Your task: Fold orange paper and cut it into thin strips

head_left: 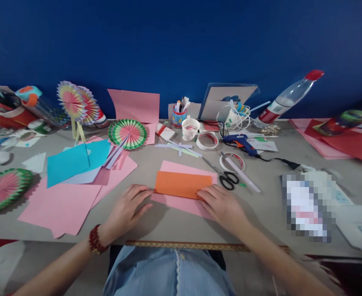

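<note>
Orange paper (181, 184) lies between left hand (127, 207) and right hand (224, 204) (both half-open, fingertips only touching its ends).

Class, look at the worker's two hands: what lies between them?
In the head view, an orange paper lies between the left hand and right hand, on top of a pink sheet.

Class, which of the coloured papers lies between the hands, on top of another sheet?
The orange paper, with the right hand on its right end. Its colour sets it apart from the pink sheet beneath it and the blue sheets farther left.
</note>
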